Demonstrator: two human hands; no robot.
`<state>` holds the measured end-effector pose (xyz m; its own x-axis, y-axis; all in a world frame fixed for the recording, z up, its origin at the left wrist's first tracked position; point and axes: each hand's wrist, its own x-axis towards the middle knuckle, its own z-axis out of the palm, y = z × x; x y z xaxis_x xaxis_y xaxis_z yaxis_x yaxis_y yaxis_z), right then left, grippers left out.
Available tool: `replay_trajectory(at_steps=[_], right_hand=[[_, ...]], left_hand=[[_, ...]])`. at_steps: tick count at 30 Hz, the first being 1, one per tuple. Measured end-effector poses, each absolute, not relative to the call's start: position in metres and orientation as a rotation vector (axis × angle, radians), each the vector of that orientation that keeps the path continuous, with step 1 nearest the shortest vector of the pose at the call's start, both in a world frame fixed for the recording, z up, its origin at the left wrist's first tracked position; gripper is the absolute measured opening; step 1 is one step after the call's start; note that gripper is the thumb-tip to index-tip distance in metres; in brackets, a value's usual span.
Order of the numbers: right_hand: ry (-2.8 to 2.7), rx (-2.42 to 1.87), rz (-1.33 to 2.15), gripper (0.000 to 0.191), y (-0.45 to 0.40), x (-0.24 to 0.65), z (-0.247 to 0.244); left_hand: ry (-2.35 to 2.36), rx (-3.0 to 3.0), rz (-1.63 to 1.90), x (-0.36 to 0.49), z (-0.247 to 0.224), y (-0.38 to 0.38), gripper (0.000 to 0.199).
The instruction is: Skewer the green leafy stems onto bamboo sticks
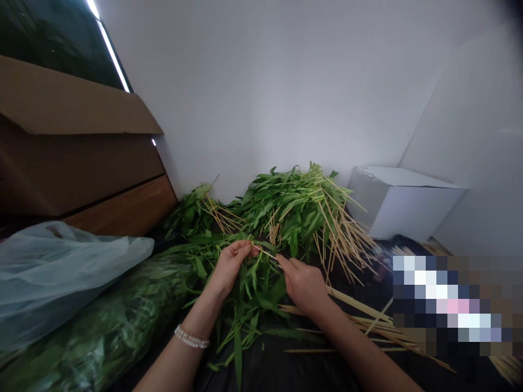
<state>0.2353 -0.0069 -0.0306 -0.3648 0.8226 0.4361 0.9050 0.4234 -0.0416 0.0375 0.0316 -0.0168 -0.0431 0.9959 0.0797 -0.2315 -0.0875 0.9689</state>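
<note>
head camera faces down-forward, seemingly close above the hands point(231, 267) point(304, 286).

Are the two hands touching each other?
Apart. The head view shows a gap between the left hand and right hand, with a pale stem across it.

The left hand point(231, 267) and right hand point(304, 286) are pinching a thin tan stalk point(265, 252) over a loose tangle of leafy greens point(249, 294). A larger heap of leafy stalks point(294, 209) is lying just beyond, near a white wall point(253, 92). A plastic-wrapped green bundle point(98, 321) is lying at lower left, and a white box point(402, 204) is sitting at right.
</note>
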Motion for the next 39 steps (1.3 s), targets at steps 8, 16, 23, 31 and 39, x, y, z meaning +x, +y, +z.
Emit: replay_trajectory(at_steps=[8, 16, 23, 31, 39], right_hand=[[-2.292, -1.465, -0.269, 0.044, -0.008, 0.235, -0.030], [-2.288, -1.447, -0.252, 0.044, -0.009, 0.234, -0.032], [-2.263, -1.426, -0.212, 0.044, -0.009, 0.233, -0.033], [-2.213, -1.371, -0.156, 0.041, -0.008, 0.233, -0.036], [-2.164, -1.236, -0.134, 0.037, -0.008, 0.233, -0.036]], left_hand=[[1.044, 1.076, 1.390, 0.039, -0.016, 0.030, 0.029], [0.945, 0.948, 1.277, 0.038, -0.019, 0.032, 0.026], [0.950, 0.987, 1.228, 0.039, -0.016, 0.029, 0.025], [0.900, 1.064, 1.185, 0.041, -0.017, 0.028, 0.023], [0.962, 1.035, 1.117, 0.042, -0.008, 0.022, 0.024]])
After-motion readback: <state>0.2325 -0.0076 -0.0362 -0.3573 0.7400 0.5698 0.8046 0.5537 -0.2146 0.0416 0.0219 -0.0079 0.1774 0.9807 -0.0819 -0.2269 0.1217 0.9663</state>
